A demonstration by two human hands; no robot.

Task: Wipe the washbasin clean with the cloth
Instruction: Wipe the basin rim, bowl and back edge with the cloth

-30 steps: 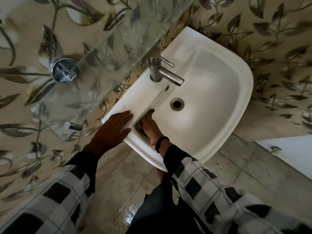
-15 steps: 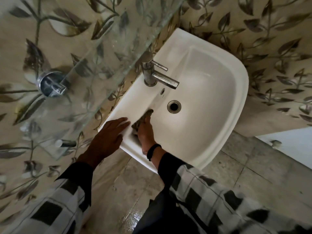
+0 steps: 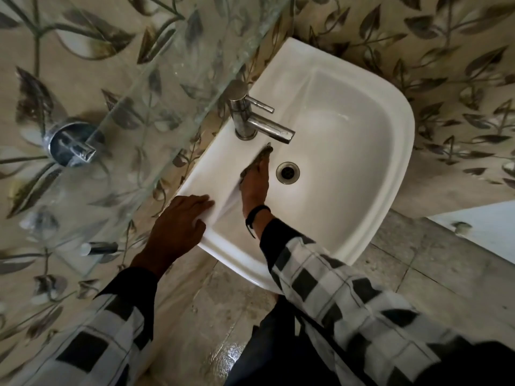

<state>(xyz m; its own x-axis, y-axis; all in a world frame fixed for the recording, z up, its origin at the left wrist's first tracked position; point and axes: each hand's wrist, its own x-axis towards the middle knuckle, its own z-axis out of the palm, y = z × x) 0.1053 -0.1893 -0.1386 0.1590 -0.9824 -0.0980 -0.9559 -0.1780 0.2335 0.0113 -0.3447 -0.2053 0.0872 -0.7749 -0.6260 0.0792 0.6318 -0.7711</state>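
We press the cloth (image 3: 260,160) flat under our right hand (image 3: 253,188) on the left inner wall of the basin (image 3: 362,162), near the tap (image 3: 250,118), while our open left hand (image 3: 178,221) rests empty on the rim (probably for support).

1. No text, label, brand, number or sign can be read anywhere in the head view.
2. No marking can be made out on the washbasin (image 3: 390,140) or on the tap (image 3: 250,118).
3. Only a leaf pattern is carried by the wall tiles (image 3: 446,51).
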